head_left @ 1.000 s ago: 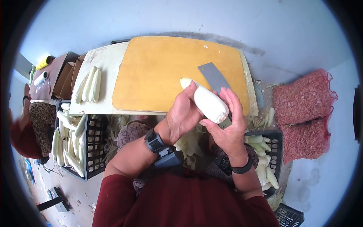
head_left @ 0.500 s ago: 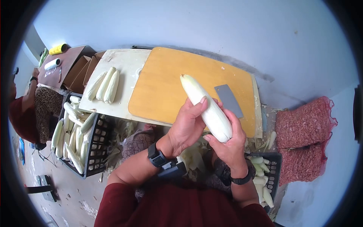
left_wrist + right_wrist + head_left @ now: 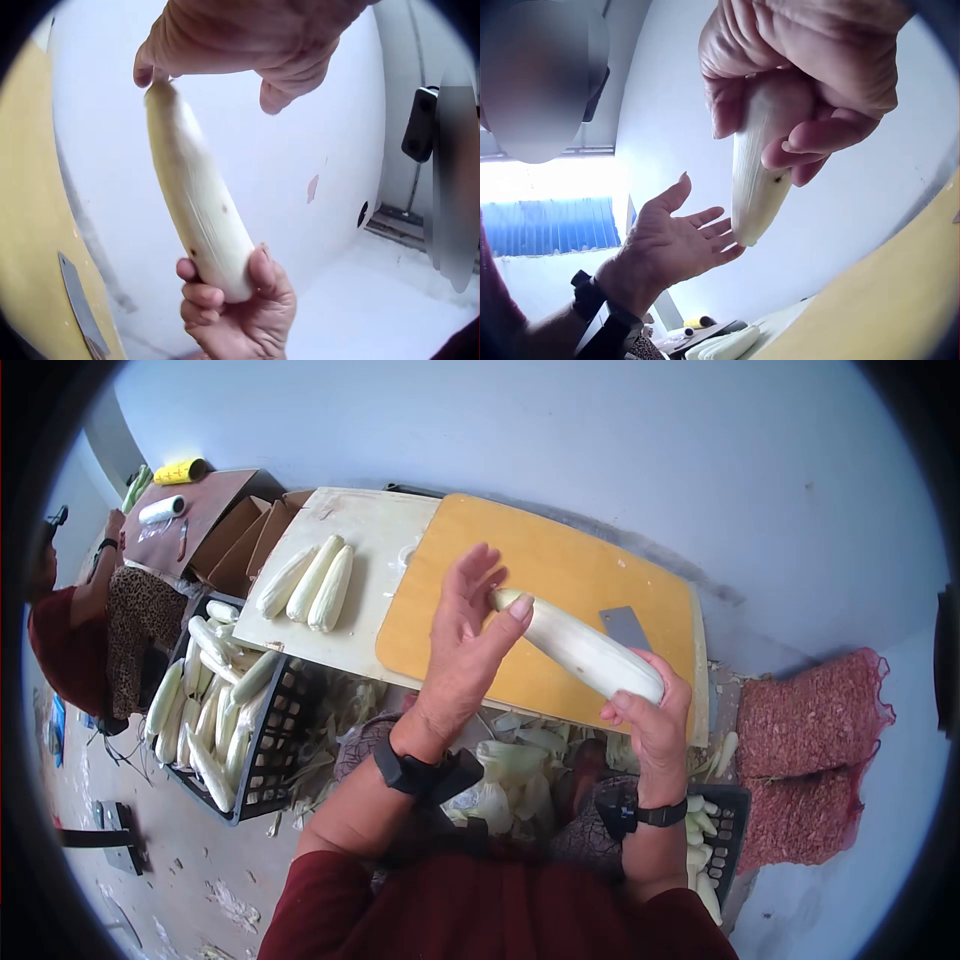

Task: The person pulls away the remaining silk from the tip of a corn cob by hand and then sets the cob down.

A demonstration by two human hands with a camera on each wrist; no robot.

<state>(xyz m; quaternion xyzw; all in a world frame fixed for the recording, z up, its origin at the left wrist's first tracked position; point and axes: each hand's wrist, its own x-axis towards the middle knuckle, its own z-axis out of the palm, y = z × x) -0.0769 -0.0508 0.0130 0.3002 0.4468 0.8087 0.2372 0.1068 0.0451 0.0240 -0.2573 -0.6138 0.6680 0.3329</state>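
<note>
A pale ear of corn [image 3: 585, 648], wrapped in smooth inner husk with a few small dark spots, is held above the yellow cutting board [image 3: 430, 600]. My right hand [image 3: 655, 715] grips its thick end, fingers and thumb curled round it, as the left wrist view shows too. At the narrow end is my left hand [image 3: 465, 630], fingers spread and fairly straight; in the right wrist view its fingertips are right at the tip. A cleaver blade [image 3: 625, 628] lies on the board behind the corn, partly hidden in the head view.
Three ears of corn [image 3: 318, 585] lie on the pale board left of the cutting board. Black crates [image 3: 270, 750] of corn stand at left and right [image 3: 735, 820]. Loose husks [image 3: 510, 770] lie below the table edge. Red mesh sacks [image 3: 810, 715] lean at right; another person [image 3: 75, 640] is at far left.
My left hand has let go of the ear and opened out toward its narrow tip. The right hand keeps hold of the thick end. The head view has turned leftward.
</note>
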